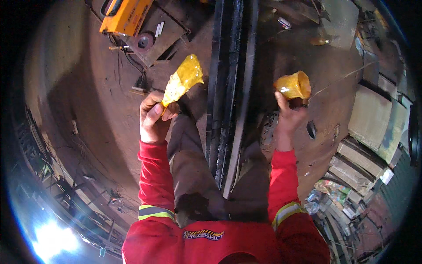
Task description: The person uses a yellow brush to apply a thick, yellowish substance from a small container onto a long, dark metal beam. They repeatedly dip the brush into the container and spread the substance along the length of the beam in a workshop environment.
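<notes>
Left hand (153,119) clamped on a yellow glove (182,81), raised left of the dark steel beams (228,88). Right hand (288,119) closed on a second glove (293,85), right of them; orange machine (125,15) far left.

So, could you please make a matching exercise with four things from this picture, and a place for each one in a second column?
Things:
1. crumpled yellow piece
2. yellow cup-shaped piece
3. orange machine
4. dark steel beams

Places:
A. top left, on the floor
B. in the right hand
C. running up the middle, between the hands
D. in the left hand

Pairs: 1-D, 2-B, 3-A, 4-C
</notes>
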The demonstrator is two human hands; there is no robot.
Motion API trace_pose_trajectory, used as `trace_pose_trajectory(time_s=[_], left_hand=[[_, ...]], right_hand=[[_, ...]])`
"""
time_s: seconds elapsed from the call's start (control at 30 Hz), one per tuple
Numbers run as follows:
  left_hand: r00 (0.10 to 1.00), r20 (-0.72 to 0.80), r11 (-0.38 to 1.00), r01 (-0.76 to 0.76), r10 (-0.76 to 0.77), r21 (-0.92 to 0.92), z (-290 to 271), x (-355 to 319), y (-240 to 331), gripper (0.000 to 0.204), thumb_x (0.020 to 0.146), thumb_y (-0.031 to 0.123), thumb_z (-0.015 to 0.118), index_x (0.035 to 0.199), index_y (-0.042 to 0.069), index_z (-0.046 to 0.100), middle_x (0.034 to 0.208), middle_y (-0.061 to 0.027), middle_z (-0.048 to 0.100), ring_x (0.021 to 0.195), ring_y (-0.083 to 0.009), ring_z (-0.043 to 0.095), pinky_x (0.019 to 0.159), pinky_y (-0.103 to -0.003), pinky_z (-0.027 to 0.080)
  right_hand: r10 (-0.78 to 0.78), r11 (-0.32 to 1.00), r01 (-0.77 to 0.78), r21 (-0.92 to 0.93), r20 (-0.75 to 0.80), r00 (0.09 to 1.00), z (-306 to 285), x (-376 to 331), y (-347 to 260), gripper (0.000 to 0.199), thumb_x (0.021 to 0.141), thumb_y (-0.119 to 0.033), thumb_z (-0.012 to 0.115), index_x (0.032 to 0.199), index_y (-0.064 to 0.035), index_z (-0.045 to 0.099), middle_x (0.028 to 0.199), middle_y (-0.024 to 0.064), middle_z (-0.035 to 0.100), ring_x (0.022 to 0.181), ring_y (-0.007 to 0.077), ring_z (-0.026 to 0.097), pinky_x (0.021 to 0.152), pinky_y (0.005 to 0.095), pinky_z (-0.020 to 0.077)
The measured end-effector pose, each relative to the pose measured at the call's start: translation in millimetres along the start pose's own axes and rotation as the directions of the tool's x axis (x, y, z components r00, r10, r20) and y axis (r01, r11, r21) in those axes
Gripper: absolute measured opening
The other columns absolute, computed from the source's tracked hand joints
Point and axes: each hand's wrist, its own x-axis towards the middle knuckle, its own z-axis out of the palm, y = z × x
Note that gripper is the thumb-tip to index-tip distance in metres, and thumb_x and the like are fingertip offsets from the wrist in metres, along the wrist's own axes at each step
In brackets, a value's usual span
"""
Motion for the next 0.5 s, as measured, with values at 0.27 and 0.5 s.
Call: trace_pose_trajectory(time_s=[0.27, 0.5], left_hand=[[0.917, -0.280, 0.894, 0.358, -0.283, 0.268, -61, 14, -104, 0.026, 0.087, 0.016, 0.069, 0.108, 0.001, 0.064, 0.080, -0.0010, 0.062, 0.068, -0.0067, 0.054, 0.061, -0.022, 0.043], [0.905, -0.382, 0.836, 0.350, -0.186, 0.422, -79, 41, -201, 0.024, 0.087, 0.014, 0.070, 0.106, -0.001, 0.065, 0.093, -0.0052, 0.067, 0.083, -0.0110, 0.060, 0.075, -0.026, 0.049]], right_hand=[[-0.085, 0.992, 0.088, -0.087, 0.030, 0.996, -15, -12, 53, 0.058, 0.074, 0.002, 0.077, 0.125, 0.0041, 0.050, 0.119, 0.0112, 0.059, 0.107, 0.0208, 0.058, 0.097, 0.0349, 0.0436], [0.014, 0.971, -0.002, -0.238, 0.050, 0.999, -7, -28, 65, 0.045, 0.078, 0.003, 0.072, 0.119, 0.0044, 0.054, 0.114, 0.0113, 0.061, 0.103, 0.0202, 0.060, 0.093, 0.0323, 0.0445]])
